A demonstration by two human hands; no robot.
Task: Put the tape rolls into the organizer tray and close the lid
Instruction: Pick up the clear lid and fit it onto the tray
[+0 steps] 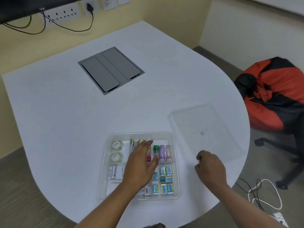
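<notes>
A clear organizer tray sits near the table's front edge. Two clear tape rolls lie in its far-left compartment, one behind the other. My left hand hovers flat over the tray's middle, fingers spread, holding nothing. My right hand is right of the tray, fingers curled at the near edge of the clear lid, which lies flat on the table to the right. Whether the fingers grip the lid's edge is unclear.
The tray also holds batteries, small blue boxes, coloured tubes and pins. A grey cable hatch sits in the white table's middle. An orange-black beanbag, a chair base and cables are off the right edge.
</notes>
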